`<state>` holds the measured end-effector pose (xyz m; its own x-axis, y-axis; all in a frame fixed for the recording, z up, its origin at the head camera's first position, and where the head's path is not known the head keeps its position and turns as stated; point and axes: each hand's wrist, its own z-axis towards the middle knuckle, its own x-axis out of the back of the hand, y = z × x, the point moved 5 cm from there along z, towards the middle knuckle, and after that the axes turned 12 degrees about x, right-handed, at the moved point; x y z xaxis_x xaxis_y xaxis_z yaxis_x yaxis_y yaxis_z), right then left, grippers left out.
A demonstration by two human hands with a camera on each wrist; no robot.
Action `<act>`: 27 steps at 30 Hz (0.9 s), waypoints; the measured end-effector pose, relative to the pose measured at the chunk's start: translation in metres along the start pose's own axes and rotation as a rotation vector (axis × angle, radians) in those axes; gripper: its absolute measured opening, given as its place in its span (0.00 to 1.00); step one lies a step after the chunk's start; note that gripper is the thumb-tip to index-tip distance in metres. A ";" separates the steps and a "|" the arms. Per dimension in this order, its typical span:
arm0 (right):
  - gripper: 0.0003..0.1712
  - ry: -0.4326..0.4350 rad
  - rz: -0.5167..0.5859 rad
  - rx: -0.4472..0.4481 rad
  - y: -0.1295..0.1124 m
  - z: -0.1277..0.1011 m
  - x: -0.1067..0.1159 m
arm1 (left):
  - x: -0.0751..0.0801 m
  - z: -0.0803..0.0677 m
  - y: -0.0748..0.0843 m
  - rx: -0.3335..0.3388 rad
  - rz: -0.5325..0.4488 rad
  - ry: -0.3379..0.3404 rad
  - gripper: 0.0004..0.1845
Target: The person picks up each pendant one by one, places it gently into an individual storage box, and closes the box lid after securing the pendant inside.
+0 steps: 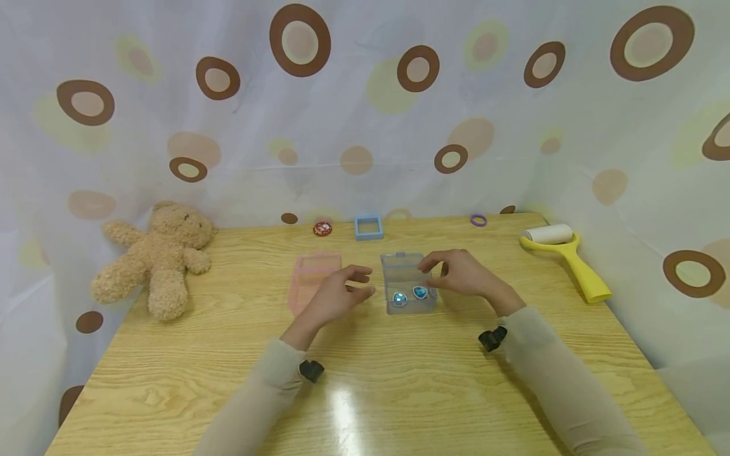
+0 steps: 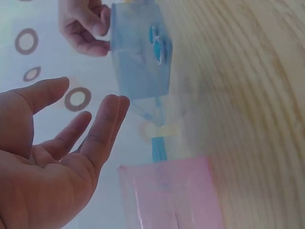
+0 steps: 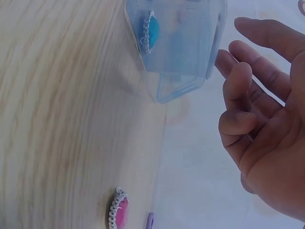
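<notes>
A clear plastic box [image 1: 406,278] stands on the wooden table [image 1: 365,392] with two blue gems [image 1: 420,292] inside near its front wall. My left hand [image 1: 342,292] hovers just left of the box, palm up and fingers relaxed and spread, holding nothing. My right hand [image 1: 456,271] is at the box's right rear corner. In the right wrist view its fingers [image 3: 238,76] are loosely curled, close beside the box [image 3: 176,43], with nothing in them. A pink box [image 1: 312,282] lies behind my left hand and shows in the left wrist view [image 2: 171,195].
A teddy bear [image 1: 160,256] sits at the table's left edge. Along the back lie a red round gem [image 1: 322,228], a blue square frame [image 1: 368,227] and a purple ring [image 1: 478,220]. A yellow lint roller [image 1: 564,256] lies at the right. A dotted curtain surrounds the table.
</notes>
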<state>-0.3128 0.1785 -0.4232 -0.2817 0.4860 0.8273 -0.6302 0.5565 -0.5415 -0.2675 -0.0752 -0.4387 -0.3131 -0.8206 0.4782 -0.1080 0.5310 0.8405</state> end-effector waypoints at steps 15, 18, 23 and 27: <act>0.16 0.056 0.034 -0.093 0.015 -0.017 0.018 | 0.056 -0.021 -0.012 -0.074 -0.049 0.082 0.19; 0.17 0.060 0.037 -0.094 0.016 -0.021 0.021 | 0.065 -0.024 -0.017 -0.059 -0.048 0.102 0.18; 0.16 0.065 0.060 -0.114 0.018 -0.027 0.024 | 0.078 -0.029 -0.029 -0.019 -0.078 0.134 0.17; 0.16 0.070 0.067 -0.129 0.021 -0.031 0.025 | 0.086 -0.032 -0.036 0.000 -0.092 0.155 0.18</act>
<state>-0.3101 0.2231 -0.4185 -0.2659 0.5686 0.7784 -0.5123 0.6007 -0.6138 -0.2608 -0.1716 -0.4201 -0.1525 -0.8883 0.4332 -0.1293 0.4525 0.8823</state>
